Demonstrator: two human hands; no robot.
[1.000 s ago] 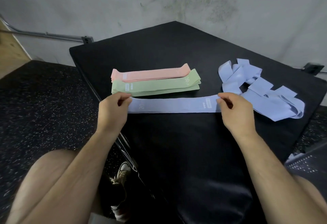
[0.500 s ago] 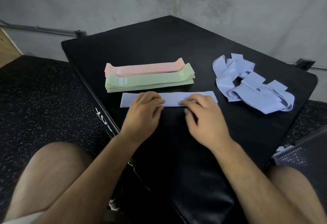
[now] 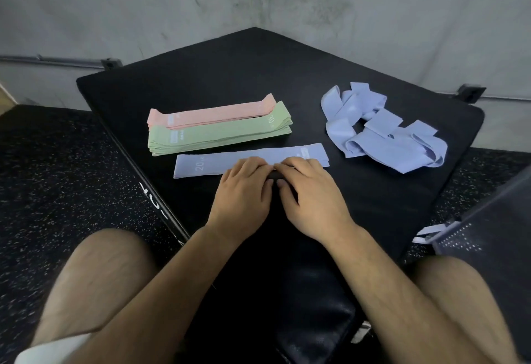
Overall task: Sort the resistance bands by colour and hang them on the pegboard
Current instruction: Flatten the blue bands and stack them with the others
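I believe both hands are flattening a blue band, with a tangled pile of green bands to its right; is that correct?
Not quite: the head view shows the tangled pile is blue, not green. The left hand and right hand do press on the flat blue band.

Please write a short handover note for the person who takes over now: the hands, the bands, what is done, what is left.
Left hand and right hand: both open, fingers pressing the flat blue band, which lies in front of the stacks on the black pad.
Done: pink stack and green stack, neat, touching.
Left: flatten and stack the tangled blue pile at the right, then hang everything; no band hangs in view.
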